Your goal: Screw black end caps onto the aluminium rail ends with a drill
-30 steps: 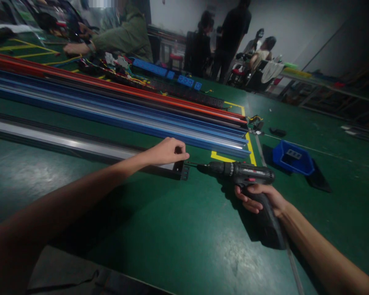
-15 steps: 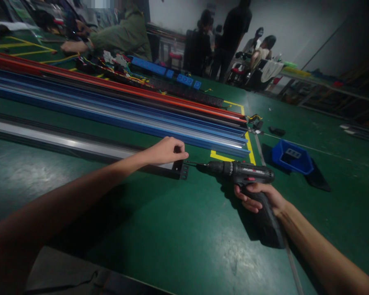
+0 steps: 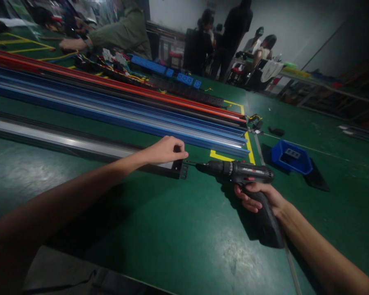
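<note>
My right hand (image 3: 261, 196) is wrapped round the grip of a black cordless drill (image 3: 253, 172) that points left. The drill's long bit meets the end cap (image 3: 183, 170) of a long black rail with a silver inner face (image 3: 70, 142). Over that same end lies my left hand (image 3: 167, 149), its fingers curled down on the rail's far side and its thumb beside the bit tip. The fingertips are partly hidden, and any screw at the tip is too small to make out.
Blue rails (image 3: 184, 129) and an orange-red rail (image 3: 141, 88) lie beyond the black one. Behind them are a wired socket strip (image 3: 184, 78) and a co-worker's sleeve (image 3: 119, 39). A blue bin (image 3: 292, 164) stands on the green table (image 3: 184, 229) at right.
Both hands and the drill hold nearly the same positions. A small light now shows on the drill below its chuck.
</note>
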Action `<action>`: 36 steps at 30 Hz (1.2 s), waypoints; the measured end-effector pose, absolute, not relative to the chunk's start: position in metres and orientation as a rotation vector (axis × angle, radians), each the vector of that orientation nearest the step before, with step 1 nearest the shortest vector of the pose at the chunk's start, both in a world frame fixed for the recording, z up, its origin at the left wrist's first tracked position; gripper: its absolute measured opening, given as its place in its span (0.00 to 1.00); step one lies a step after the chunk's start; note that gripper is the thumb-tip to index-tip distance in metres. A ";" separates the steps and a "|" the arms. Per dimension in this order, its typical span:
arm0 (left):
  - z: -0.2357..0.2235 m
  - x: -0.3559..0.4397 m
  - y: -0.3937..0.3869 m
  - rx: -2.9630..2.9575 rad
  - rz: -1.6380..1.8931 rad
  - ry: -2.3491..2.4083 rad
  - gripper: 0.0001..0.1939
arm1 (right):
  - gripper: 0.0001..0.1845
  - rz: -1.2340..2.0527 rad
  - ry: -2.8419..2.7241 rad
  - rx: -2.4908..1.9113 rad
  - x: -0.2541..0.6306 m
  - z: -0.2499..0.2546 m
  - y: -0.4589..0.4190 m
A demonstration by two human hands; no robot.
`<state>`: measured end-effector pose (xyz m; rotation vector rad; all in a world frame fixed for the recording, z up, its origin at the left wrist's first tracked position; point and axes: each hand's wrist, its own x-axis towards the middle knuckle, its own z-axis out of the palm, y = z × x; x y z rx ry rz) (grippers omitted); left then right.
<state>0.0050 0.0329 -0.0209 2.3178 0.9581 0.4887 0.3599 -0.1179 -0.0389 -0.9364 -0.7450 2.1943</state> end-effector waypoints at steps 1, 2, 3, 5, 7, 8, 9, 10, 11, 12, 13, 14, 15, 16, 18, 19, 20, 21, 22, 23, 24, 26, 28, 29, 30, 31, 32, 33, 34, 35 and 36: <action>-0.021 0.005 0.033 2.314 0.485 0.964 0.15 | 0.11 2.191 -0.749 -0.938 0.360 -0.039 -0.118; -0.020 0.005 0.032 2.308 0.481 0.969 0.15 | 0.11 2.190 -0.754 -0.937 0.360 -0.040 -0.118; -0.020 0.005 0.032 2.303 0.476 0.974 0.15 | 0.11 2.190 -0.758 -0.939 0.360 -0.040 -0.118; -0.020 0.005 0.032 2.299 0.475 0.975 0.15 | 0.11 2.190 -0.763 -0.946 0.361 -0.040 -0.118; -0.020 0.005 0.032 2.303 0.481 0.967 0.15 | 0.11 2.190 -0.761 -0.954 0.362 -0.040 -0.118; -0.020 0.005 0.032 2.304 0.488 0.962 0.15 | 0.11 2.191 -0.758 -0.956 0.362 -0.040 -0.118; -0.021 0.005 0.032 2.305 0.495 0.959 0.15 | 0.11 2.192 -0.757 -0.958 0.362 -0.040 -0.118; -0.021 0.005 0.033 2.308 0.498 0.957 0.16 | 0.11 2.192 -0.757 -0.957 0.362 -0.040 -0.118; -0.021 0.005 0.033 2.309 0.498 0.958 0.16 | 0.11 2.192 -0.758 -0.957 0.362 -0.040 -0.118; -0.021 0.005 0.033 2.311 0.495 0.962 0.16 | 0.11 2.193 -0.760 -0.957 0.362 -0.040 -0.118; -0.021 0.005 0.033 2.314 0.492 0.966 0.16 | 0.11 2.192 -0.761 -0.956 0.362 -0.040 -0.118; -0.021 0.005 0.033 2.316 0.488 0.970 0.16 | 0.11 2.191 -0.763 -0.953 0.362 -0.040 -0.118; -0.021 0.005 0.033 2.315 0.485 0.971 0.16 | 0.11 2.190 -0.764 -0.949 0.362 -0.040 -0.118; -0.021 0.006 0.033 2.313 0.483 0.973 0.16 | 0.10 2.189 -0.765 -0.944 0.362 -0.040 -0.118; -0.020 0.006 0.032 2.312 0.481 0.978 0.15 | 0.10 2.186 -0.773 -0.932 0.361 -0.041 -0.117; -0.019 0.006 0.032 2.312 0.479 0.981 0.15 | 0.11 2.187 -0.776 -0.927 0.361 -0.041 -0.117; -0.019 0.006 0.031 2.312 0.476 0.984 0.15 | 0.11 2.190 -0.777 -0.923 0.362 -0.042 -0.117; -0.019 0.007 0.031 2.311 0.475 0.986 0.15 | 0.11 2.193 -0.774 -0.920 0.362 -0.042 -0.117; -0.018 0.007 0.031 2.308 0.474 0.985 0.15 | 0.12 2.200 -0.770 -0.917 0.362 -0.042 -0.117; -0.018 0.007 0.031 2.305 0.475 0.983 0.15 | 0.12 2.207 -0.765 -0.912 0.362 -0.042 -0.117; -0.018 0.007 0.031 2.301 0.477 0.983 0.15 | 0.13 2.213 -0.759 -0.905 0.363 -0.042 -0.118; -0.018 0.006 0.031 2.300 0.479 0.986 0.15 | 0.13 2.218 -0.758 -0.887 0.363 -0.043 -0.118; -0.019 0.006 0.032 2.302 0.477 0.990 0.15 | 0.13 2.217 -0.764 -0.877 0.363 -0.043 -0.118; -0.019 0.006 0.032 2.302 0.477 0.991 0.15 | 0.14 2.215 -0.768 -0.874 0.363 -0.043 -0.118; -0.019 0.006 0.032 2.302 0.478 0.989 0.15 | 0.14 2.216 -0.773 -0.872 0.363 -0.043 -0.118; -0.019 0.006 0.032 2.303 0.481 0.987 0.15 | 0.14 2.215 -0.778 -0.872 0.363 -0.043 -0.118; -0.020 0.006 0.032 2.303 0.483 0.984 0.15 | 0.14 2.215 -0.780 -0.873 0.363 -0.043 -0.118; -0.020 0.005 0.032 2.303 0.486 0.982 0.15 | 0.14 2.215 -0.782 -0.876 0.363 -0.043 -0.118; -0.020 0.005 0.032 2.303 0.488 0.979 0.15 | 0.13 2.215 -0.783 -0.879 0.362 -0.043 -0.118; -0.020 0.005 0.032 2.302 0.489 0.977 0.15 | 0.13 2.214 -0.782 -0.886 0.362 -0.042 -0.117; -0.020 0.005 0.032 2.301 0.491 0.975 0.15 | 0.13 2.212 -0.782 -0.891 0.362 -0.042 -0.117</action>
